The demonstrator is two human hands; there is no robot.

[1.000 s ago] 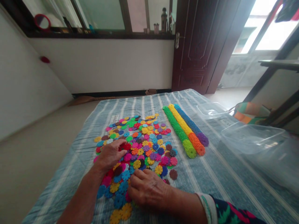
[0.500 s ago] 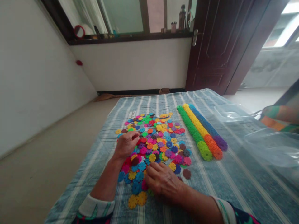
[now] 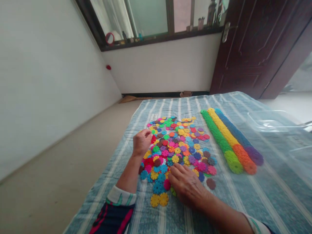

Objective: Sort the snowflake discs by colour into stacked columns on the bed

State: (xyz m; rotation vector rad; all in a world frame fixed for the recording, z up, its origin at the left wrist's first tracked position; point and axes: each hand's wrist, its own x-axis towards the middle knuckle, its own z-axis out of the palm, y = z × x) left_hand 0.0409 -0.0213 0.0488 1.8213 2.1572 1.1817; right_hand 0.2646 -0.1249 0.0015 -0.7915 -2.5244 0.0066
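A loose pile of notched plastic discs in many colours covers the middle of the cloth. At the pile's left edge is my left hand, thumb and fingers pinched together; what they hold, if anything, is hidden. A red disc shows just beside its fingertips. Over the near right part of the pile, my right hand lies palm down with fingers curled in among the discs, and its fingertips are covered. Two yellow discs lie nearest to me, and a brown disc sits right of my right hand.
Three long rows of overlapped discs lie to the right: green, yellow and orange, blue and purple. Beyond them stands a clear plastic container. The striped cloth ends at the left above the floor.
The view has turned left, so everything sits farther right. My left hand has shifted left and slightly away from me over the pile. My right hand stays at about the same spot.
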